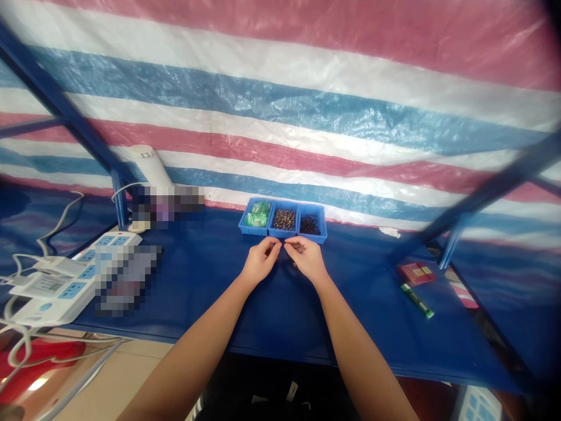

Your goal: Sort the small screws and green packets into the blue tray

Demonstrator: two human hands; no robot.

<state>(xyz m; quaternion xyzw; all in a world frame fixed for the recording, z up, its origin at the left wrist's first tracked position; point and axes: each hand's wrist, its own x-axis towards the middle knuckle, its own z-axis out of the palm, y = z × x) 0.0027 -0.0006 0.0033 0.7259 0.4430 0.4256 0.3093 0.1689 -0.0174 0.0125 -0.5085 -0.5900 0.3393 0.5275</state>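
Note:
My left hand and my right hand meet fingertip to fingertip above the blue table. Both are pinched closed on something too small to make out. Just beyond them stand three small blue bins in a row. The left bin holds green packets. Small dark brownish parts fill the middle bin, and the right bin holds small black parts.
White power strips with cables lie at the table's left end, beside a white cylinder. A red box and a green stick lie at the right. Blue frame bars and a striped tarp stand behind.

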